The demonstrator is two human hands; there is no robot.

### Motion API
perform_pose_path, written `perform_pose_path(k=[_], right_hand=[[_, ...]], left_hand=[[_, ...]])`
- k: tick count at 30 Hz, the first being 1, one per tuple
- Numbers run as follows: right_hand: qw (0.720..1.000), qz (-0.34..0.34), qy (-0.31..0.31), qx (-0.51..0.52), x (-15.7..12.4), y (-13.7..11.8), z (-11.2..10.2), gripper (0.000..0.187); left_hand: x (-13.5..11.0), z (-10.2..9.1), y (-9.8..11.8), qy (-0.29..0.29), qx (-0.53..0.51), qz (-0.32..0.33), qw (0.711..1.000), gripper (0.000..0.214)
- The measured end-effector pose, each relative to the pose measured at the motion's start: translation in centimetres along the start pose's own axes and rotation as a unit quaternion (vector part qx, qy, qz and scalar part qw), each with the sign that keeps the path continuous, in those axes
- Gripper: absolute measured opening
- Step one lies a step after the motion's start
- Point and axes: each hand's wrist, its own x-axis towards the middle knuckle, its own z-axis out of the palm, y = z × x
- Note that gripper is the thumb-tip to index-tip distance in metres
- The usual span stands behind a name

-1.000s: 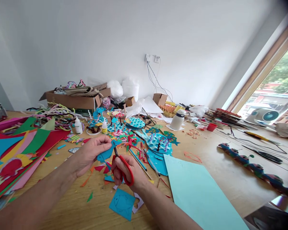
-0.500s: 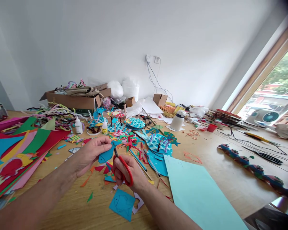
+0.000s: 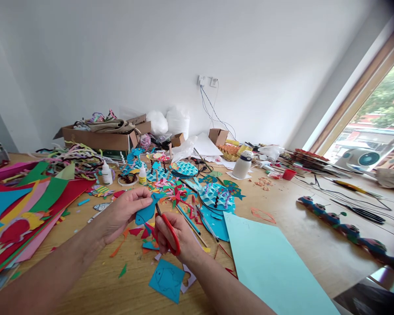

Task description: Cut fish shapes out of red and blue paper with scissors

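My left hand (image 3: pixel 123 213) pinches a blue paper fish shape (image 3: pixel 146 212) above the wooden table (image 3: pixel 292 205). My right hand (image 3: pixel 177 238) grips red-handled scissors (image 3: pixel 168 230), whose blades reach up into the blue paper's right edge. Below my hands lies a blue paper square with a fish drawn on it (image 3: pixel 166 279), next to a white offcut. Small coloured scraps lie scattered under and around both hands.
A large light-blue sheet (image 3: pixel 276 267) lies to the right. Stacked coloured sheets (image 3: pixel 22 210) fill the left. Blue paper fish crafts (image 3: pixel 216 197), glue bottles (image 3: pixel 107 173), a cardboard box (image 3: pixel 101 135), a white jar (image 3: pixel 243 165) and a caterpillar-like craft (image 3: pixel 341 227) crowd the rest.
The scissors have moved slightly up along the blue paper's edge, and my left hand has turned the paper a little. The view has shifted only slightly.
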Motion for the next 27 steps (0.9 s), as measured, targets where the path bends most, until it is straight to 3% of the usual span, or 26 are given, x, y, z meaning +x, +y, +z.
perform_pose_path(k=[27], right_hand=[[1.000,-0.010,-0.006,-0.025,-0.2,-0.4,0.0,0.051]], left_hand=[[-0.3,-0.2,0.9,-0.042,0.021,-0.015,0.999,0.022]])
